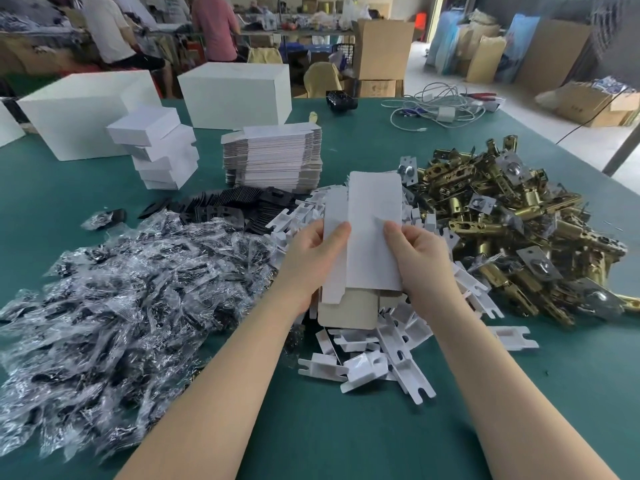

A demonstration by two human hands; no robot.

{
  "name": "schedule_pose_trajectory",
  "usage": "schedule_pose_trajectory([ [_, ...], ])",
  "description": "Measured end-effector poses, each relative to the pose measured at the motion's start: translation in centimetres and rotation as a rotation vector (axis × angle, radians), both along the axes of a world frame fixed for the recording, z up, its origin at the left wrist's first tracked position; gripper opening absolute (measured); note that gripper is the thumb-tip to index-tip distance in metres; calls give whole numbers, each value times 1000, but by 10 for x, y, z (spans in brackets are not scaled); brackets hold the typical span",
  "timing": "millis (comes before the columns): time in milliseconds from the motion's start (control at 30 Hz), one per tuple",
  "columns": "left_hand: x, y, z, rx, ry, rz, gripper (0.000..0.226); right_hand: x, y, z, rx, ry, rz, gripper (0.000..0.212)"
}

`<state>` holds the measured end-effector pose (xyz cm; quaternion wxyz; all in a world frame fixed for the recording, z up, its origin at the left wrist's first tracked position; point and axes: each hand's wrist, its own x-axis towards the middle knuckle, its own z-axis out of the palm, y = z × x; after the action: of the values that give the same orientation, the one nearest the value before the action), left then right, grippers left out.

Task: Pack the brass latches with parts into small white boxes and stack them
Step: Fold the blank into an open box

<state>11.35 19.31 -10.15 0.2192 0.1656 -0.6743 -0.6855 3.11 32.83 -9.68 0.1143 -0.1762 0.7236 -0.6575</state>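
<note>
A: Latches [512, 230] are heaped on the right of the green surface [519, 393]; single ones are hard to tell apart, and the heap's near edge is covered by white inserts [381, 358].

B: And the box?

A: A flat box blank [372, 233] is held above the inserts, between both hands. It is pinched at its left edge by the left hand [311, 261] and at its right edge by the right hand [422, 261]; each grip is closed on it. The fingers behind the card are hidden.

B: Elsewhere?

A: Blanks [273, 157] and boxes [156, 147] are stacked farther back. What is inside the clear bags [121, 306] on the left cannot be made out.
</note>
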Motion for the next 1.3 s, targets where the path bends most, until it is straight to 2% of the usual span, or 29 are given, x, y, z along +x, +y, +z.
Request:
schedule_pose_trajectory([
  [100, 0, 1, -1, -7, 29, 68, 11, 4, -2, 1, -49, -2, 60, 33],
  [200, -2, -1, 0, 302, 49, 62, 38, 5, 1, 6, -269, -152, 169, 30],
  [300, -5, -6, 0, 495, 65, -18, 64, 9, 3, 6, -327, -128, 297, 30],
  [400, -5, -5, 0, 439, 20, -29, 100, 11, 1, 2, -312, -95, 354, 30],
  [467, -4, -1, 2, 318, 21, 10, 110, 11, 0, 1, -294, -69, 343, 27],
  [500, -4, 1, 4, 265, 31, 40, 103, 11, 0, 2, -292, -73, 339, 27],
  [567, -3, 2, 6, 280, 77, 55, 73, 9, 0, 2, -309, -101, 341, 29],
  [633, -2, 2, 7, 273, 113, 19, 40, 6, 0, 4, -348, -152, 326, 28],
  [667, -1, 2, 8, 254, 130, -22, 33, 4, 2, 4, -382, -188, 317, 28],
  [800, 7, -6, 9, 257, 177, -232, 38, -5, 10, 6, -506, -266, 359, 35],
  [933, 11, -9, 8, 253, 203, -315, 63, -12, 19, 6, -439, -227, 456, 38],
  [1033, 11, -12, 6, 257, 179, -295, 68, -14, 23, 4, -383, -216, 478, 41],
  [1167, 13, -21, 3, 231, 153, -283, 59, -15, 26, 4, -325, -216, 514, 39],
  [1300, 15, -25, -1, 94, 110, -265, 36, -15, 27, 5, -208, -93, 491, 32],
])
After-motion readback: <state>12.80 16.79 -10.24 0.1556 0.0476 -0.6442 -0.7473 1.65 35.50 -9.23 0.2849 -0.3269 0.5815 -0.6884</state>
